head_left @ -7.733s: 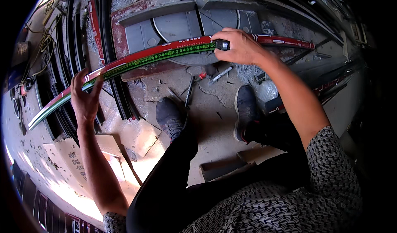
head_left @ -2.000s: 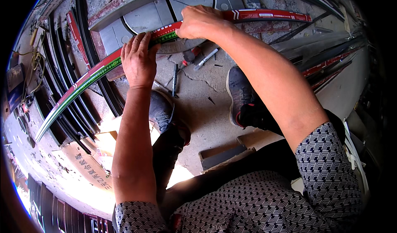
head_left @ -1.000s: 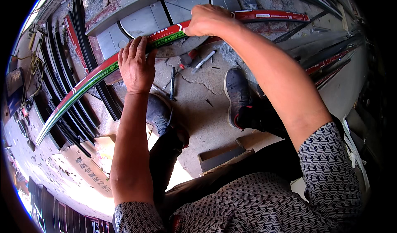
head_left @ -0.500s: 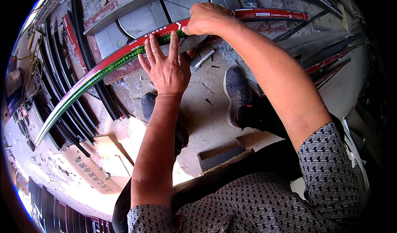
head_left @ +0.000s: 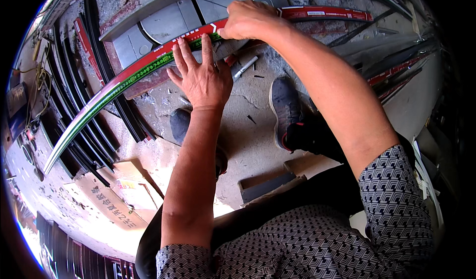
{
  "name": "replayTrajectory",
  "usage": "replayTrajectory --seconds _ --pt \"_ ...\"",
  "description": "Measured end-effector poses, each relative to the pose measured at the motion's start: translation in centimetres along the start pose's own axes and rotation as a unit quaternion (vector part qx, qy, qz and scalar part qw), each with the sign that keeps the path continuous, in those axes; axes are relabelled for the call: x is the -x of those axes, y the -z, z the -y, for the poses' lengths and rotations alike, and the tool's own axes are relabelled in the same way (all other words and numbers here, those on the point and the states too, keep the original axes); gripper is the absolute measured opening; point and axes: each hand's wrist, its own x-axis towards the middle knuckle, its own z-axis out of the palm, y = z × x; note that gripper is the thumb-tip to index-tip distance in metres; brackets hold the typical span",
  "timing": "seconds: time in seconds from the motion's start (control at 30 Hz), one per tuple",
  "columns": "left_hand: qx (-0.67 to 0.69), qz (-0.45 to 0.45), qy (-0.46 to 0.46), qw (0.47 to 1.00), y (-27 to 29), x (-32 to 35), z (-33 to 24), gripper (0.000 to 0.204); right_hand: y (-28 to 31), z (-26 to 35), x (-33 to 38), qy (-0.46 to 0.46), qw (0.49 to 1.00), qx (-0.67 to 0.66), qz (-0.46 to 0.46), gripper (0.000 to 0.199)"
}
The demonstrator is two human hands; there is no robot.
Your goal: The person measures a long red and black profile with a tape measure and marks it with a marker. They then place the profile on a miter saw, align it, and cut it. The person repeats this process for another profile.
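Observation:
A long, narrow profile strip [head_left: 148,60], faced with red and green printed film, crosses in front of me and looks curved in this view. It lies over a grey metal table plate [head_left: 171,22]. My left hand [head_left: 202,81] rests with fingers spread, its fingertips touching the strip's near edge. To its right, my right hand [head_left: 248,21] is closed over the strip, thumb side low against the red face. Its curled fingers are partly hidden. A ribbed grey part [head_left: 225,50] shows beneath the strip between my hands.
Black profile strips [head_left: 74,88] lie in a bundle at the left. On the floor near my shoes [head_left: 286,108] are a white marker-like stick [head_left: 246,67] and small dark scraps. A cardboard sheet [head_left: 111,202] lies lower left. More long strips [head_left: 396,73] lie at the right.
My left hand has shifted slightly down and to the right, its fingers still on the strip. My right hand has moved up very slightly, still closed over it.

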Motion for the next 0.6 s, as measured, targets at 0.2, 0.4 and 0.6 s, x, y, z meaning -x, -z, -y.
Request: replayTrajectory --seconds 0.2,0.4,0.6 --pt "0.005 -0.009 -0.004 1.0 0.1 -0.1 -0.2 0.076 -0.4 -0.3 -0.1 0.015 1.0 -0.008 -0.008 0.061" --pt "-0.007 -0.019 -0.019 1.0 -0.2 0.1 0.1 0.076 -1.1 -0.4 0.0 0.023 1.0 -0.01 -0.012 0.062" --pt "0.009 -0.03 -0.026 0.999 -0.2 0.0 0.0 0.076 -1.1 -0.7 1.0 0.014 0.999 -0.017 -0.032 0.068"
